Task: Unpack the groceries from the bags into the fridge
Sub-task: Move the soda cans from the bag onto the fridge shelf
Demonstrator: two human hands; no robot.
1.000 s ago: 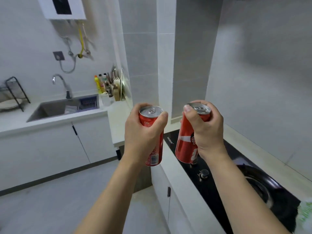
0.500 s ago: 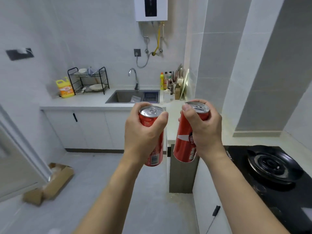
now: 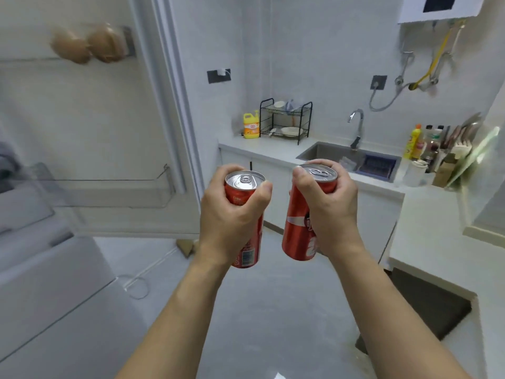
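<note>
While the open white fridge door [image 3: 90, 110] filled the left side of the view, its clear plastic door shelf [image 3: 109, 192] stood with no cans in it, and two brown egg-like things [image 3: 87, 46] sat blurred on the rack above. In the middle, the left hand [image 3: 232, 214] was wrapped around a red aluminium drink can [image 3: 244, 184], fingers curled tight, and held it upright in the air. Just beside it, the right hand [image 3: 330, 212] gripped a second red drink can with white lettering [image 3: 296, 228], slightly tilted; the two cans were near but apart. Further right stood the white bench [image 3: 273, 151] with a steel sink [image 3: 325, 153]. The step in hand seemed to be carrying the cans to the fridge. The next move would probably call for reaching left and setting each can upright on a shelf.
</note>
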